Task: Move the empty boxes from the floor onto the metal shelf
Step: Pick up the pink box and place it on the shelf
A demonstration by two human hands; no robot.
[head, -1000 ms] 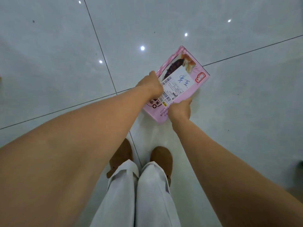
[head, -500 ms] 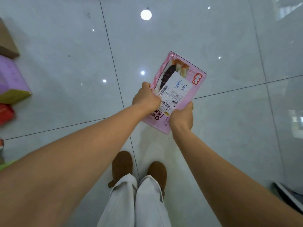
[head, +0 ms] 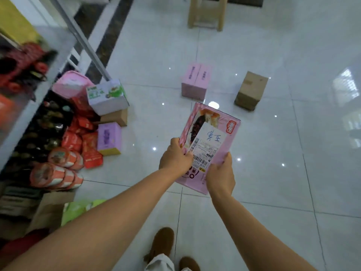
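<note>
My left hand grips the near left edge of the flat pink box and my right hand grips its near right corner, holding it in the air above the tiled floor. To the left, the metal shelf edge runs diagonally, with red packets and a green-and-white box crowding its foot. Ahead, a pink carton and a brown carton stand well apart, with bare tile between them and to the right.
</note>
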